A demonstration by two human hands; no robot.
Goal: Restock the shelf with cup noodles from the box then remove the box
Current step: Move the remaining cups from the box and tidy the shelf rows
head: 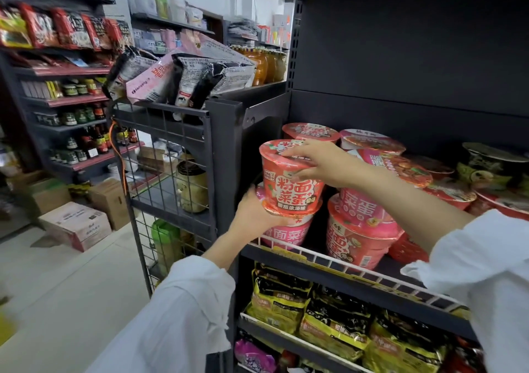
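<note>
So the red cup noodle (292,178) sits upright between both my hands at the left end of the shelf (357,272), stacked right on a pink cup (286,233), axis vertical. Right hand (317,162) curls over the lid rim from the right, left hand (254,215) cups the base from lower left, and both are touching it. It's a glossy tapered bowl, white lettering, foil lid. More cups (357,229) crowd just beside it; I'd guess it only needs settling straight.

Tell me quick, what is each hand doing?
Left hand: supports the bottom left edge of the red cup noodle bowl, fingers curled under it.
Right hand: grips the same bowl by its lid rim.
</note>
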